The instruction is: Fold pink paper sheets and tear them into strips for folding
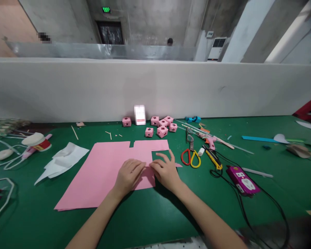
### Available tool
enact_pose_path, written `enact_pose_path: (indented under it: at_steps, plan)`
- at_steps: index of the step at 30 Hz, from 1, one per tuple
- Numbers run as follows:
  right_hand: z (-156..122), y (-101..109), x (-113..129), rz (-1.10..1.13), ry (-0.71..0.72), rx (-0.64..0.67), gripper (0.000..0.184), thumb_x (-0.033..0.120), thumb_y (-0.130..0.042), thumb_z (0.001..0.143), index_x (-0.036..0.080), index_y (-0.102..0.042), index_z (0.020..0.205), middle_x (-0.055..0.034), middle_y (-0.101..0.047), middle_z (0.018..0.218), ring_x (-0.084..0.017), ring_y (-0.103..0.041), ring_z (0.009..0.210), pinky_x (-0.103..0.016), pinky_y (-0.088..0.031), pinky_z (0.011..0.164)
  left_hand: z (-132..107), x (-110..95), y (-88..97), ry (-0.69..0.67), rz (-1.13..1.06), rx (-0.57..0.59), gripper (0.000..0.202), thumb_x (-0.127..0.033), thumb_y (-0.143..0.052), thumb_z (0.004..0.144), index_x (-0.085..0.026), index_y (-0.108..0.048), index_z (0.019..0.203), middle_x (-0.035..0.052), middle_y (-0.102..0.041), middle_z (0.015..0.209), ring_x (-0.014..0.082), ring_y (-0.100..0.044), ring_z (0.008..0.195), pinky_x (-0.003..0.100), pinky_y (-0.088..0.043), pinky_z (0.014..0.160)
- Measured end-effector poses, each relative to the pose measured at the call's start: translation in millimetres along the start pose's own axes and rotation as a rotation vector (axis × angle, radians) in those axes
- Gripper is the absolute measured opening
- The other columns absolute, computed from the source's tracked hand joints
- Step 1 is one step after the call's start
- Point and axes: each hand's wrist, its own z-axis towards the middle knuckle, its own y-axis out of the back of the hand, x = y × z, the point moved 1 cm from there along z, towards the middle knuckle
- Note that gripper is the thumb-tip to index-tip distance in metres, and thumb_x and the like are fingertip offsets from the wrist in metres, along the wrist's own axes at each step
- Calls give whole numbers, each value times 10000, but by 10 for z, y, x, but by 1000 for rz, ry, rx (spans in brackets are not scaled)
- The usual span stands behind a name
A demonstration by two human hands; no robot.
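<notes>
Both hands are close together over the right edge of the large pink paper sheets. My left hand is closed, its thumb and fingers pinching pink paper. Opposite it, my right hand has thumb and index finger pinched at the same spot, with its other fingers raised and spread. The fingers mostly hide the piece between them. A pointed pink paper tip shows behind my right hand. Just beyond the hands lies a pink paper strip.
Several pink paper cubes with dark cut-outs stand toward the white partition. Right of the hands lie scissors, a utility knife, a pink glue gun and a purple box with black cable. Crumpled white paper and a paper cup are left.
</notes>
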Motion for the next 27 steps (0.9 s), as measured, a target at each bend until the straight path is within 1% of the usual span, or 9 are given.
enact_pose_path:
  at_steps: [3, 5, 10, 14, 18, 22, 25, 27]
  plan:
    - [-21, -36, 57, 5, 26, 57, 134, 169, -616, 911, 248, -689, 992, -9, -748, 859, -245, -587, 1131, -613, -123, 1167, 32, -64, -21, -54, 38, 39, 230, -98, -528, 928, -191, -643, 1103, 64, -728, 951, 191, -665, 886, 408, -477, 933]
    - [-37, -57, 75, 0, 35, 79, 147, 145, -606, 910, 237, -685, 994, -13, -748, 855, -242, -593, 1126, -617, -94, 1175, 43, -105, -27, -65, 61, 49, 225, -89, -515, 921, -180, -645, 1081, 64, -724, 937, 193, -662, 872, 428, -458, 963]
    - [-38, -74, 74, 9, 11, 50, 159, 139, -590, 923, 242, -682, 1002, 4, -752, 845, -233, -603, 1109, -614, -65, 1179, 50, -129, -29, -40, 98, 45, 132, -98, -570, 885, -165, -632, 980, 55, -715, 882, 204, -658, 851, 451, -444, 974]
    - [-29, -67, 69, 10, 21, 74, 188, 120, -577, 916, 253, -689, 989, 5, -758, 838, -231, -597, 1124, -618, -69, 1173, 52, -115, -22, -4, 77, 40, 103, -115, -573, 872, -188, -623, 925, 39, -706, 868, 200, -667, 858, 444, -450, 967]
    - [-23, -29, 7, -9, -13, 64, 197, 118, -604, 897, 271, -705, 968, 8, -762, 828, -227, -599, 1124, -623, -73, 1172, 55, -68, 6, 17, 98, 21, 111, -113, -567, 865, -201, -619, 908, 24, -699, 851, 191, -669, 842, 432, -452, 961]
    - [-13, 14, -93, -26, -42, 43, 236, 90, -628, 865, 290, -719, 950, 23, -765, 816, -225, -608, 1113, -614, -78, 1177, 49, 29, 38, 53, 139, 2, 97, -113, -582, 861, -203, -609, 886, 11, -693, 816, 184, -664, 802, 432, -445, 966]
    - [-9, 39, -168, -29, -72, 27, 242, 85, -623, 870, 296, -724, 935, 28, -768, 815, -227, -613, 1100, -611, -68, 1180, 35, 106, 61, 72, 160, -20, 95, -107, -593, 861, -201, -593, 877, 7, -688, 796, 181, -650, 771, 434, -451, 955]
    - [-9, 54, -214, -37, -102, 6, 215, 108, -625, 885, 292, -725, 931, 26, -771, 821, -230, -616, 1084, -616, -63, 1178, 24, 147, 82, 93, 168, -56, 101, -100, -593, 862, -201, -585, 872, 12, -690, 799, 182, -641, 764, 427, -463, 936]
